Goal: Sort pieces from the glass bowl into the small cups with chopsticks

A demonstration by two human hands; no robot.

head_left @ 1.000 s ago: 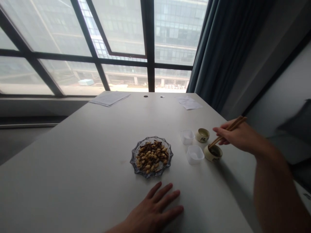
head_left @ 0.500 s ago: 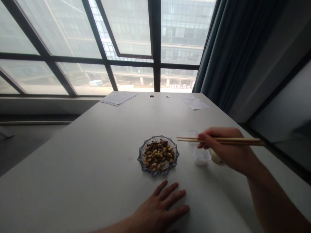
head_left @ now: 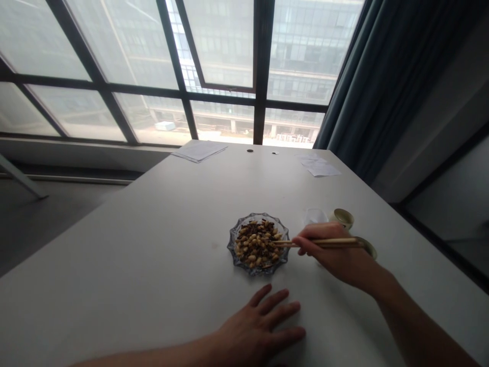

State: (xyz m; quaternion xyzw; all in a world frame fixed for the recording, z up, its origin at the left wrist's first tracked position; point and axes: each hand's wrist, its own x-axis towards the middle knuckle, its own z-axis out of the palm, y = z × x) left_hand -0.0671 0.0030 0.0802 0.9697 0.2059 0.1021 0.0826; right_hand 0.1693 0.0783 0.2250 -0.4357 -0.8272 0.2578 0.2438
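Note:
A pair of wooden chopsticks [head_left: 336, 243] is held in my right hand [head_left: 328, 250], pointing left. Their tips reach over the right rim of a scalloped glass dish [head_left: 237, 261] and into a heap of nuts and dark seeds [head_left: 255, 242]. Whether the tips pinch a piece is too small to tell. On the table in front of the dish, my left hand [head_left: 255, 326] lies flat with its fingers spread, touching neither dish nor food.
Behind my right hand stand a clear plastic container [head_left: 315, 216] and a greenish cup [head_left: 343, 218]; another round rim [head_left: 367, 248] is partly hidden by the hand. Papers lie on the white table [head_left: 153, 255] at far left [head_left: 200, 151] and far right [head_left: 320, 165].
My right hand has moved left and down, bringing the chopstick tips from beside the dish into the heap. The view has shifted slightly; my left hand stays spread on the table.

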